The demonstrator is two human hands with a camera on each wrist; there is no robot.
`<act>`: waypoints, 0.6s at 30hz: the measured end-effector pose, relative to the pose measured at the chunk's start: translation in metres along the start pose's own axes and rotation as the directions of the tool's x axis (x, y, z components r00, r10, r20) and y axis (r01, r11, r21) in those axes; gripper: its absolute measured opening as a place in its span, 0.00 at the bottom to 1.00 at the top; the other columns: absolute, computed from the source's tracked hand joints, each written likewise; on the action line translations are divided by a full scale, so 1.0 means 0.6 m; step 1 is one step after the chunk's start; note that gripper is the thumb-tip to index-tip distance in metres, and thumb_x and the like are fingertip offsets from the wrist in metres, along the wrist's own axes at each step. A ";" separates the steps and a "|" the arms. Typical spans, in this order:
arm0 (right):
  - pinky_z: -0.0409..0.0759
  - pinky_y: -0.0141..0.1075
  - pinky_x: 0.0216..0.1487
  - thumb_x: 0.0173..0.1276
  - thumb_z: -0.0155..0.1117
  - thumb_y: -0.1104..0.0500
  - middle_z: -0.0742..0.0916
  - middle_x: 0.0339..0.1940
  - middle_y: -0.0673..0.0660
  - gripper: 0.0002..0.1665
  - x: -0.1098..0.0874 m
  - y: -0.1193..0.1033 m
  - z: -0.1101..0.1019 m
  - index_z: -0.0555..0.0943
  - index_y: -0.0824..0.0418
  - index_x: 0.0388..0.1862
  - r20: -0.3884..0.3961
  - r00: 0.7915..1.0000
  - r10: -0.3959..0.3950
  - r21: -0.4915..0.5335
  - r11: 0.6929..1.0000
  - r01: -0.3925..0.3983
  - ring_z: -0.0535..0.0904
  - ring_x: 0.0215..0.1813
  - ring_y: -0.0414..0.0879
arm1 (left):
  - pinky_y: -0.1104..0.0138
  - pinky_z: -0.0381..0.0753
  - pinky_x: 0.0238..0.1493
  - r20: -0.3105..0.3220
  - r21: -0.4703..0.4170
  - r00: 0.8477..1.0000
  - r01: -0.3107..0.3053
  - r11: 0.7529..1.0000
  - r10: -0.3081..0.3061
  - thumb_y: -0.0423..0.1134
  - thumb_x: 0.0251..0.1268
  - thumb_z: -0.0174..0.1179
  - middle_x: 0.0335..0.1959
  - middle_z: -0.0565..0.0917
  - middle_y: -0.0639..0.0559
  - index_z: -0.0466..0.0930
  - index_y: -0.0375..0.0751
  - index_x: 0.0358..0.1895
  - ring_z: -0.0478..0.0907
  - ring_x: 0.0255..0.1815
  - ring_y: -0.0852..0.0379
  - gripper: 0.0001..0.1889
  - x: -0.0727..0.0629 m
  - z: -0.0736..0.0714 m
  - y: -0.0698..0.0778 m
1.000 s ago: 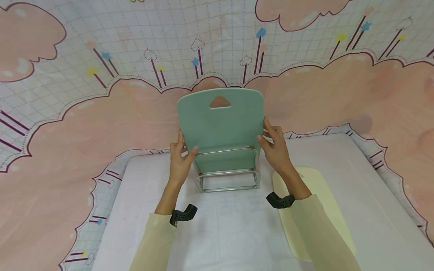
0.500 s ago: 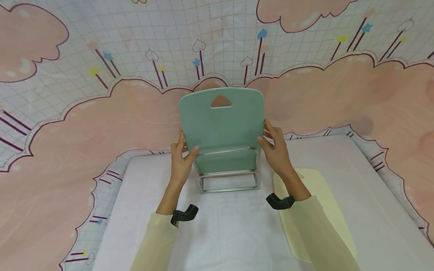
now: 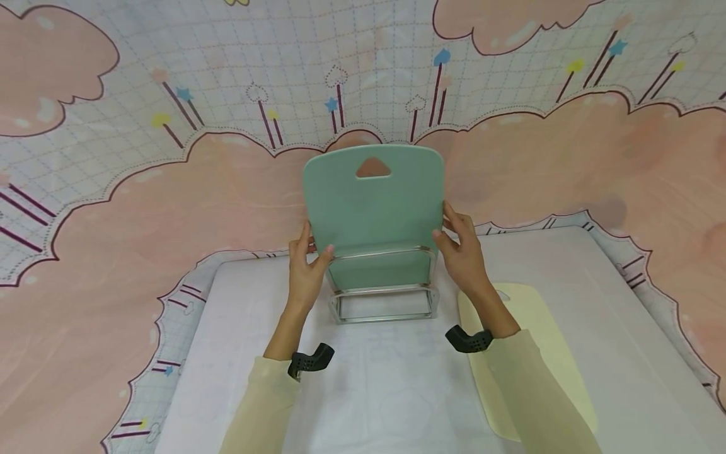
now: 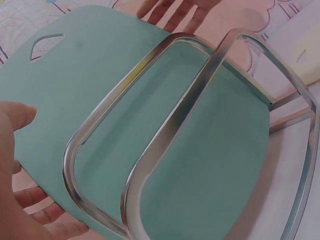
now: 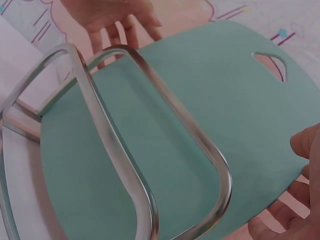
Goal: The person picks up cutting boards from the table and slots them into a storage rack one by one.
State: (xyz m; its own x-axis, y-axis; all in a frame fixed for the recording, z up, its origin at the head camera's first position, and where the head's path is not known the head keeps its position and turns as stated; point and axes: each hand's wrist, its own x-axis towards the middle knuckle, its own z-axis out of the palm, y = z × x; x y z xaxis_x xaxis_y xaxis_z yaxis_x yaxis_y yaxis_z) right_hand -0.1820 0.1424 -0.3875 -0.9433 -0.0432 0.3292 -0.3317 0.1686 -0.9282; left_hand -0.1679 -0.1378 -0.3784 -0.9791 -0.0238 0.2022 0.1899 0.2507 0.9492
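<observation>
A green cutting board (image 3: pixel 374 208) with a handle cutout stands upright in a metal rack (image 3: pixel 386 290), its lower part behind the rack's front bars. My left hand (image 3: pixel 305 274) holds the board's left edge, thumb at the front and fingers behind. At the opposite edge, my right hand (image 3: pixel 462 252) holds it the same way. The left wrist view shows the thumb (image 4: pixel 20 115) over the board's face and the fingertips along its edge. In the right wrist view, the silver bars (image 5: pixel 107 130) cross in front of the green board (image 5: pixel 250 125).
A cream cutting board (image 3: pixel 527 366) lies flat on the white-covered table (image 3: pixel 374 384), partly under my right forearm. Behind the table hangs a patterned cloth (image 3: pixel 227 189) with pink clouds.
The head view has shifted slightly. The green board's top has straightened a little to the right, while both hands keep hold of its edges and sit marginally lower.
</observation>
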 end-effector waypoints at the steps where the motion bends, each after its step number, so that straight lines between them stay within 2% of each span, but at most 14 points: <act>1: 0.59 0.55 0.67 0.74 0.49 0.68 0.64 0.64 0.70 0.34 -0.002 -0.009 0.001 0.52 0.66 0.76 0.001 1.000 0.004 0.000 1.000 -0.004 0.59 0.69 0.63 | 0.54 0.67 0.64 0.001 -0.004 1.000 -0.003 1.000 0.003 0.35 0.71 0.54 0.59 0.57 0.29 0.41 0.35 0.76 0.56 0.60 0.36 0.38 -0.001 0.000 0.000; 4: 0.59 0.56 0.67 0.74 0.48 0.69 0.63 0.64 0.72 0.33 -0.008 -0.031 0.002 0.52 0.69 0.75 0.003 1.000 0.009 -0.007 1.000 -0.009 0.58 0.69 0.64 | 0.53 0.66 0.64 0.002 -0.013 1.000 -0.015 1.000 0.015 0.35 0.71 0.54 0.59 0.57 0.30 0.42 0.34 0.75 0.56 0.59 0.36 0.38 -0.002 0.001 0.000; 13: 0.62 0.55 0.66 0.74 0.49 0.69 0.62 0.70 0.69 0.31 -0.016 -0.029 0.001 0.55 0.70 0.74 0.008 1.000 -0.019 -0.024 1.000 0.020 0.58 0.72 0.60 | 0.50 0.66 0.63 -0.025 -0.042 0.995 -0.096 0.995 0.095 0.33 0.71 0.54 0.63 0.56 0.28 0.46 0.31 0.74 0.56 0.61 0.34 0.35 -0.011 0.002 -0.006; 18: 0.62 0.54 0.66 0.74 0.49 0.70 0.62 0.71 0.68 0.31 -0.024 -0.024 0.001 0.56 0.71 0.73 0.005 1.000 -0.023 -0.002 1.000 0.024 0.57 0.72 0.62 | 0.51 0.66 0.63 -0.044 -0.037 0.993 -0.107 0.994 0.105 0.32 0.72 0.53 0.62 0.57 0.27 0.50 0.27 0.72 0.57 0.63 0.33 0.32 -0.018 0.005 -0.010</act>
State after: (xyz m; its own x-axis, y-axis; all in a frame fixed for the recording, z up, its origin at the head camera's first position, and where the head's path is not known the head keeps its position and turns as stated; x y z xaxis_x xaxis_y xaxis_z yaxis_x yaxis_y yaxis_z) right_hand -0.1638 0.1400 -0.3789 -0.9353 -0.0522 0.3501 -0.3538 0.1699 -0.9198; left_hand -0.1586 -0.1361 -0.3873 -0.9494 -0.0399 0.3116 0.2963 0.2159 0.9304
